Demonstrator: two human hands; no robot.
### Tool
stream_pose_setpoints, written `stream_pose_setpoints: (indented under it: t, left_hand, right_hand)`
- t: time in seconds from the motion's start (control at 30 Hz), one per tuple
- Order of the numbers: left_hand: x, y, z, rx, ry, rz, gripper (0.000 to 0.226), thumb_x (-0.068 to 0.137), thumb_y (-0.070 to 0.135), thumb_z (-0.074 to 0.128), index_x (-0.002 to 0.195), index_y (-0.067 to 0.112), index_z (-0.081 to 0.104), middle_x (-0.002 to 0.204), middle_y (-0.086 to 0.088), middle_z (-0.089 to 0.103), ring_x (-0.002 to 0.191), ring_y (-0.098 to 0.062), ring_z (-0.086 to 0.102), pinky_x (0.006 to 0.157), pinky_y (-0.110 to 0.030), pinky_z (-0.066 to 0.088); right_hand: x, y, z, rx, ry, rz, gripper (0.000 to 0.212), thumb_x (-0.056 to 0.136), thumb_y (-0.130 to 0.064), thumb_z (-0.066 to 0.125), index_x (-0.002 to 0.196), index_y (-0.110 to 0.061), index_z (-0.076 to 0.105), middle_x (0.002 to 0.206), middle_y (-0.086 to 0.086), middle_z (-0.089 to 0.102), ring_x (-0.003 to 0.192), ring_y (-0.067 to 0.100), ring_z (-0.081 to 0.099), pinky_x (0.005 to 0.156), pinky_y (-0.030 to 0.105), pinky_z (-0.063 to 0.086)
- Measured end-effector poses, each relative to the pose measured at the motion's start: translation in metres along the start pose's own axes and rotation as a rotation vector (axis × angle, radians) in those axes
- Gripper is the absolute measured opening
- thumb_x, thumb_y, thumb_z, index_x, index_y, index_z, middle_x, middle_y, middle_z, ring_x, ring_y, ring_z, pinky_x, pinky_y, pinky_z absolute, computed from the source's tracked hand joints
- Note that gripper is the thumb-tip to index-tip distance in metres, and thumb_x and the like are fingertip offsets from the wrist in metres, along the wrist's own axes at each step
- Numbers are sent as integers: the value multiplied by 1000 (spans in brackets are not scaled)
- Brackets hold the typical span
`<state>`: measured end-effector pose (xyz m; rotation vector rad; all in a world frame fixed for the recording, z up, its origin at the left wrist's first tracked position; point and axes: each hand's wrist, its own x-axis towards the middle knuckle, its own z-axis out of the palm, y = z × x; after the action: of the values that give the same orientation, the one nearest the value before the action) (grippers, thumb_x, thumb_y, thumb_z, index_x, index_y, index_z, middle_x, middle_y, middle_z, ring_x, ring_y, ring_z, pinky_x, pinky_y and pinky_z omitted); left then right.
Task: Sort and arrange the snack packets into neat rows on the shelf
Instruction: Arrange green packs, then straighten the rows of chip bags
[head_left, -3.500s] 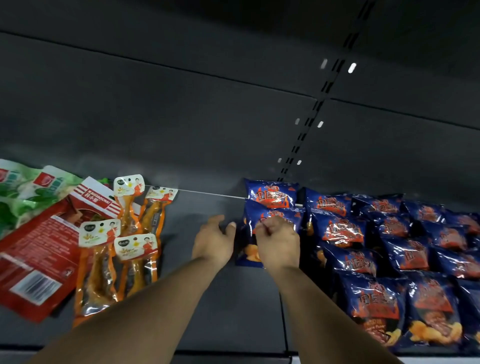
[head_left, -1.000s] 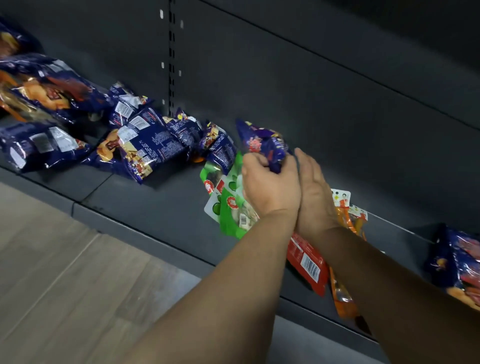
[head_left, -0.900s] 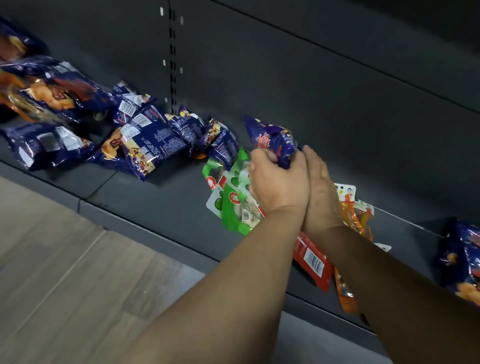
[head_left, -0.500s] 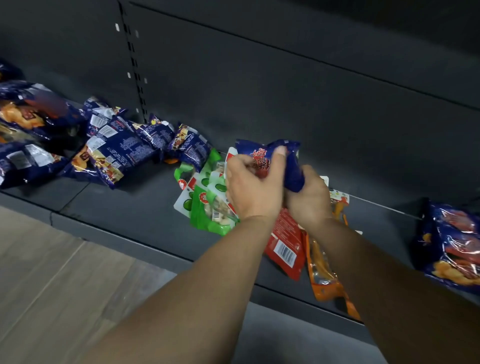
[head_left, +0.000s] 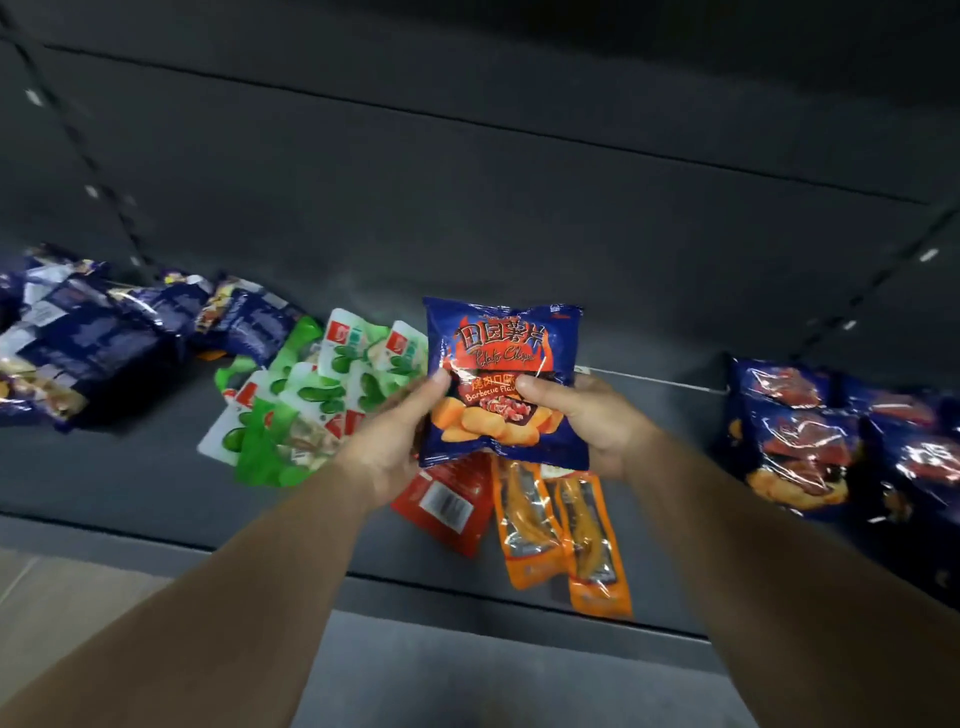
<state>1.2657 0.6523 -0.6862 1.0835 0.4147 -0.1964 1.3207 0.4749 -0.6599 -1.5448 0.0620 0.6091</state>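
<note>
I hold a blue barbecue potato chip packet (head_left: 504, 358) upright, front side facing me, above the middle of the dark shelf (head_left: 130, 483). My left hand (head_left: 387, 447) grips its left edge with the thumb on the front. My right hand (head_left: 592, 421) grips its right edge the same way. Under the packet lie a red packet (head_left: 447, 501) and orange packets (head_left: 566, 535). Several green packets (head_left: 311, 395) lie in a loose pile to the left.
A jumbled heap of blue chip packets (head_left: 88, 343) lies at the far left of the shelf. More blue chip packets (head_left: 831, 441) sit in rows at the right. The shelf's front edge (head_left: 467, 587) runs below, with floor beneath.
The blue packet was lifted from the left pile and turned to face me, now held flat between both hands. My view has swung right, toward the shelf's middle.
</note>
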Motion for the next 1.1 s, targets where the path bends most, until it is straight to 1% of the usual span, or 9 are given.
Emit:
stream_pose_setpoints:
  t: [0.13,0.3,0.53,0.6,0.67,0.77,0.87,0.97,1.1]
  left_hand:
    - [8,-23,43,101,-24,24,51,63,24,71,112,14,63,106,-12,71,92,-26,68,84,-41,55]
    - [22,-71,99,266,-1,51,25,78,15,72,101,21,66,97,-7,73,86,-25,70,82,-37,54]
    - [33,-139,207,410,-41,52,23,85,14,70,104,20,60,93,0,68,75,-9,63,58,-14,48]
    - [36,-153,236,465,-55,56,21,86,15,68,104,20,58,93,1,67,75,-9,62,58,-13,47]
    - [37,-164,259,518,-69,47,18,87,16,67,101,23,56,93,2,66,79,-12,63,65,-17,49]
    - [40,-178,284,625,-112,27,22,89,19,64,107,23,54,95,5,62,87,-15,60,71,-23,44]
    - [44,-186,297,705,-161,11,34,84,17,70,110,25,51,96,7,60,92,-15,58,80,-24,42]
    - [49,-192,303,797,-177,9,49,80,16,74,122,25,50,104,7,62,99,-16,58,87,-26,43]
    - [52,-197,308,907,-131,15,59,84,18,70,136,23,43,117,3,61,104,-19,57,83,-22,38]
  right_hand:
    - [-15,10,-48,1,45,89,67,54,-32,80,115,-9,64,101,15,72,91,32,70,87,47,54]
    - [-40,20,-112,-30,140,214,51,69,-23,78,115,-5,64,108,18,69,96,33,67,92,48,52]
    - [-77,44,-220,-68,407,260,39,78,-24,77,110,-6,65,105,15,71,98,32,68,93,49,51]
    - [-84,51,-246,-81,478,264,41,74,-29,80,106,-7,68,105,14,70,98,32,67,94,49,51]
    - [-89,61,-267,-41,549,258,35,78,-23,77,106,-4,67,106,15,70,96,31,67,93,46,51]
    - [-89,77,-295,-71,615,272,30,79,-25,76,101,-8,68,104,13,70,96,32,66,94,48,50]
    - [-88,83,-309,-75,661,261,34,85,-32,69,109,-9,65,107,11,68,98,30,64,95,46,49]
    - [-87,82,-316,-98,693,270,35,96,-42,50,117,-14,55,106,5,60,93,23,57,83,33,44]
    - [-81,88,-320,-122,710,256,43,101,-40,38,130,-12,50,102,4,57,78,16,52,72,29,39]
